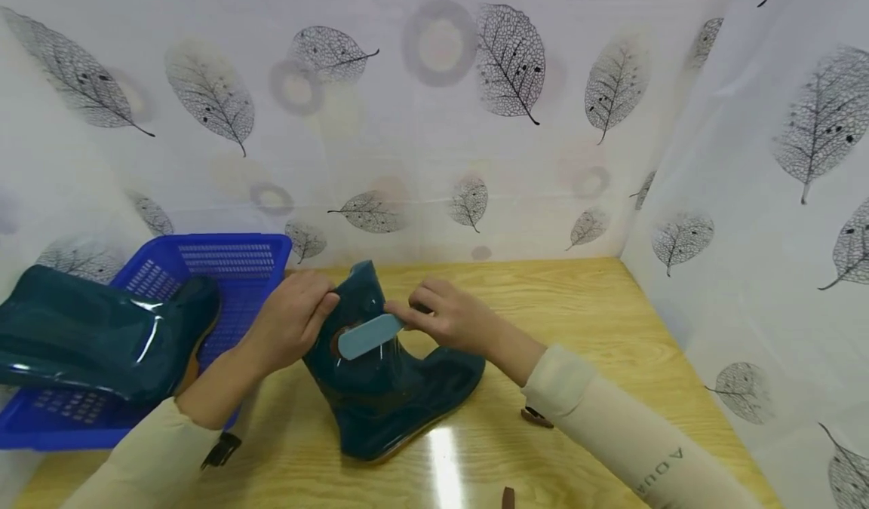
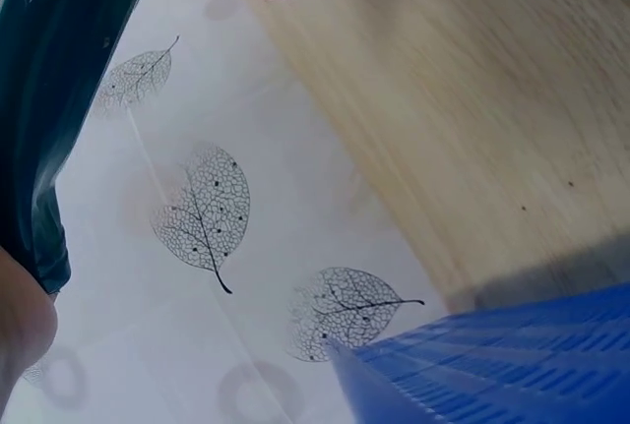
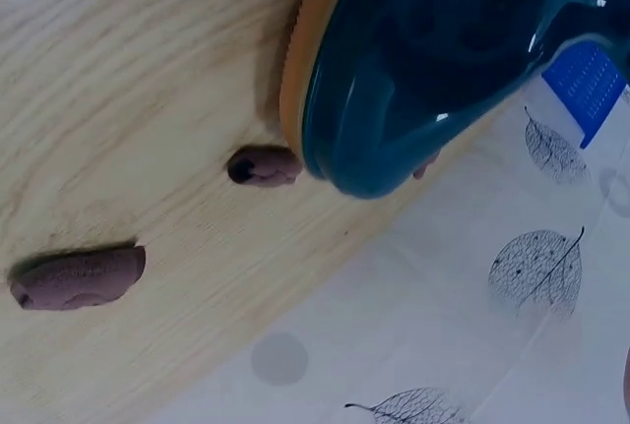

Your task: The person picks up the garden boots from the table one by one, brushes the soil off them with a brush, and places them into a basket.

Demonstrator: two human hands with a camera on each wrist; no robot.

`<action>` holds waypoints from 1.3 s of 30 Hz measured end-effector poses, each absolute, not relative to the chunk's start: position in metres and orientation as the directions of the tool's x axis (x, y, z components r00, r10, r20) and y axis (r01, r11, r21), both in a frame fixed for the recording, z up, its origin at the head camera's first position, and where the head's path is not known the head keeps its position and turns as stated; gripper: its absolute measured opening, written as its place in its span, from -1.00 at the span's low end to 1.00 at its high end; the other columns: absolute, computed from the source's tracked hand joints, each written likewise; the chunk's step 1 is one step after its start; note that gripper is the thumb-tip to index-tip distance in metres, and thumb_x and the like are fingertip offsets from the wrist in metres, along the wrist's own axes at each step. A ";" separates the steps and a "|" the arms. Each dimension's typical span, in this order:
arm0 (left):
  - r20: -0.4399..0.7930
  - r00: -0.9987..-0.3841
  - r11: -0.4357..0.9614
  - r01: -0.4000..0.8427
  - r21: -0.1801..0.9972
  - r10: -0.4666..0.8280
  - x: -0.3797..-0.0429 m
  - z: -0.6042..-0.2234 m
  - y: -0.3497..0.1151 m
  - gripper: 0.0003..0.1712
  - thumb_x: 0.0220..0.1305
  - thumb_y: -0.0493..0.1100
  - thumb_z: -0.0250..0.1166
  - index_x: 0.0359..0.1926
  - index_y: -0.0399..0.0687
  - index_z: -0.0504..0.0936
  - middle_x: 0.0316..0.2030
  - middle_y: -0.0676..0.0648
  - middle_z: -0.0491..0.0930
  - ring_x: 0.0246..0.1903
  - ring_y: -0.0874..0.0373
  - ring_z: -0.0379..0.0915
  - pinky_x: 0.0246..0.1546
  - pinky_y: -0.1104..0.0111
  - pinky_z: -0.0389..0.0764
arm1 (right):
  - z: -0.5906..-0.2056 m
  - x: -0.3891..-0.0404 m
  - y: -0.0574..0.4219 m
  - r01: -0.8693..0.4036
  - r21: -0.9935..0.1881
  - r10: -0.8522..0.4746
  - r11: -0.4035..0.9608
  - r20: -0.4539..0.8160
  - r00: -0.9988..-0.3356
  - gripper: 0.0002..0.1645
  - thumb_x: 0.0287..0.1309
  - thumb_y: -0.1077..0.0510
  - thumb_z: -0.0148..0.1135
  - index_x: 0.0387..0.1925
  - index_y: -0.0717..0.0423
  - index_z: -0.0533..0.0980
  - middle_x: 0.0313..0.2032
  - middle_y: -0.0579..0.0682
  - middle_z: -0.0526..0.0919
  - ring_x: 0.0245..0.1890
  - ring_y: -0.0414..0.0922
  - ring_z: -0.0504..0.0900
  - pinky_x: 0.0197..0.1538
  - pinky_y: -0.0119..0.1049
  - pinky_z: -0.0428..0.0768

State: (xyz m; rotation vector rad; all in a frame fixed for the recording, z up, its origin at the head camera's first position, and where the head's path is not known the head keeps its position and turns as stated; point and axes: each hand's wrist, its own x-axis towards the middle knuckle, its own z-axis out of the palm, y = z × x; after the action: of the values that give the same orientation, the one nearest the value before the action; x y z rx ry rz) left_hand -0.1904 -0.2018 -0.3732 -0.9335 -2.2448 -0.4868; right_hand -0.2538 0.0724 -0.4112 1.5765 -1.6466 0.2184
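Note:
A glossy dark teal rubber boot (image 1: 414,392) stands tilted on the table, its toe toward the right. My left hand (image 1: 292,320) grips the upper edge of its shaft. In my right hand (image 1: 448,317) is a light-blue, flat, rounded tool (image 1: 370,335), pinched at its near end. The tool lies against the shaft over a brown patch (image 1: 336,343), partly covering it. The left wrist view catches only a strip of the boot (image 2: 64,70) and part of the hand. The right wrist view shows the boot's toe (image 3: 394,109) and tan sole edge (image 3: 305,60).
A blue plastic basket (image 1: 271,256) stands at the left with a second teal boot (image 1: 88,335) lying across it. Brown lumps lie on the wooden table, one (image 3: 79,276) apart and another (image 3: 264,165) by the toe. A leaf-print curtain (image 1: 434,132) hangs behind.

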 end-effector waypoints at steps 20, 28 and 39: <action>0.716 -0.472 0.645 0.763 0.041 0.513 -0.192 -0.369 -0.200 -0.46 0.63 0.07 -0.26 -0.39 -0.16 0.42 -0.54 0.02 0.26 -0.50 0.14 0.22 -0.37 0.23 0.33 | -0.399 -0.238 0.088 -0.777 0.542 -0.764 0.320 0.632 0.126 -0.62 0.48 0.09 0.06 0.15 0.18 0.57 -0.36 -0.01 0.58 -0.39 -0.13 0.49 -0.30 -0.33 0.51; 0.708 -0.504 0.662 0.747 0.070 0.494 -0.192 -0.372 -0.204 -0.44 0.62 0.09 -0.28 -0.38 -0.16 0.43 -0.53 0.01 0.28 -0.48 0.12 0.25 -0.37 0.23 0.34 | -0.396 -0.255 0.105 -0.807 0.480 -0.752 0.344 0.656 0.070 -0.60 0.47 0.02 0.07 0.14 0.15 0.58 -0.32 0.01 0.59 -0.36 -0.10 0.52 -0.26 -0.29 0.54; 0.704 -0.500 0.653 0.755 0.068 0.505 -0.193 -0.372 -0.200 -0.43 0.62 0.09 -0.27 -0.36 -0.17 0.45 -0.52 0.01 0.31 -0.46 0.12 0.27 -0.36 0.22 0.37 | -0.405 -0.266 0.099 -0.898 0.357 -0.771 0.257 0.635 0.031 -0.60 0.39 -0.04 0.16 0.14 0.04 0.58 -0.32 -0.03 0.56 -0.34 -0.10 0.44 -0.22 -0.28 0.47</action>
State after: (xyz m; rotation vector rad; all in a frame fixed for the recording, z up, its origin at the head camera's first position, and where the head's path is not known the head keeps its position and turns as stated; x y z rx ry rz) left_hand -0.1932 -0.1999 -0.3719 -0.9721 -2.2077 -0.4890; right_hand -0.2655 0.0987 -0.4051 1.5360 -1.7577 0.2072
